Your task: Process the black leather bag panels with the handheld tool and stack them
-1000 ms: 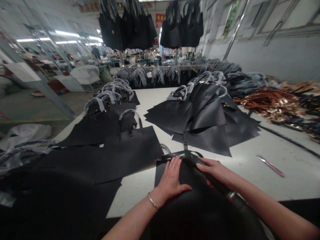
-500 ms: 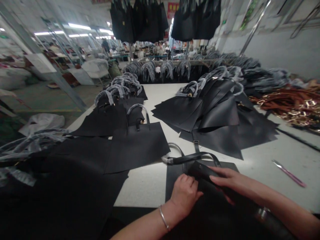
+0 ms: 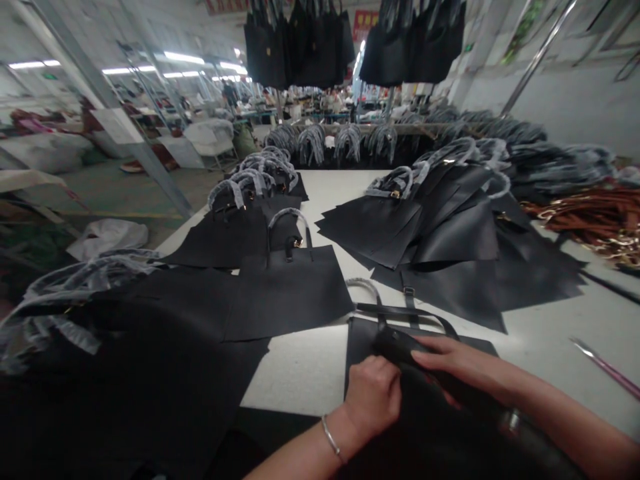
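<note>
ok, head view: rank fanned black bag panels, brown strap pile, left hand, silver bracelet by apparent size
1. Fanned black bag panels
2. Brown strap pile, cut by the right edge
3. Left hand
4. Silver bracelet
Apparent size only; hand and bracelet are nearer the camera.

Left hand (image 3: 374, 393) and right hand (image 3: 457, 363): close, not touching.
The left is found curled into a fist, knuckles raised, the left forearm (image 3: 305, 453) angled up from below; the right is closed in a grip, directed leftward, the right forearm (image 3: 575, 410) extended from lower right.
</note>
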Action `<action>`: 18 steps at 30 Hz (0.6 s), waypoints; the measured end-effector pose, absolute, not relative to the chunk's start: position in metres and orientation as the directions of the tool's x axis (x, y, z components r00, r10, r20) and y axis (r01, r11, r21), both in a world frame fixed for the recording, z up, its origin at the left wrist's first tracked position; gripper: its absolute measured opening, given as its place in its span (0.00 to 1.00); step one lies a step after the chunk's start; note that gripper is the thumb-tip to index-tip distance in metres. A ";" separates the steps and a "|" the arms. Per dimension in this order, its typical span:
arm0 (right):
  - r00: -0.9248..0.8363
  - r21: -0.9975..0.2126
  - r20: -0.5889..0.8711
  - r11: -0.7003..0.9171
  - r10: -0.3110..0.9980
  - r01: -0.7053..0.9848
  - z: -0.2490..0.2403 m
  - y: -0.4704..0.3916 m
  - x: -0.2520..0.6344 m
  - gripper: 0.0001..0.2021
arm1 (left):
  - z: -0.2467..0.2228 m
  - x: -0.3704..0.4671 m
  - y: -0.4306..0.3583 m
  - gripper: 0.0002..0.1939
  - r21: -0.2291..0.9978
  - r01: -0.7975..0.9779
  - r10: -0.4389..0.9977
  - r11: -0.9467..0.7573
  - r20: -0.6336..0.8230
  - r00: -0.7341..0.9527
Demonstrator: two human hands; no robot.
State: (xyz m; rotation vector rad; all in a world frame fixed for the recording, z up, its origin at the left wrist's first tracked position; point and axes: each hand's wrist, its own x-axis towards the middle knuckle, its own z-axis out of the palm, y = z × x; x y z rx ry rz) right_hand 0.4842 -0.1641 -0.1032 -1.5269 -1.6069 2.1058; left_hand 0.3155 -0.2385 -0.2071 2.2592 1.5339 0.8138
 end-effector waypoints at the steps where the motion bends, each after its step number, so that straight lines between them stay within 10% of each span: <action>1: -0.504 -0.761 -0.648 -0.463 0.571 0.453 -0.104 -0.165 0.485 0.23 | -0.207 0.315 -0.238 0.05 0.539 0.753 0.924 -0.378 0.267 0.273; 18: -0.536 -0.773 -0.581 -0.210 0.613 0.598 -0.086 -0.145 0.428 0.19 | -0.178 0.318 -0.242 0.11 0.504 0.598 0.754 -0.624 0.185 0.630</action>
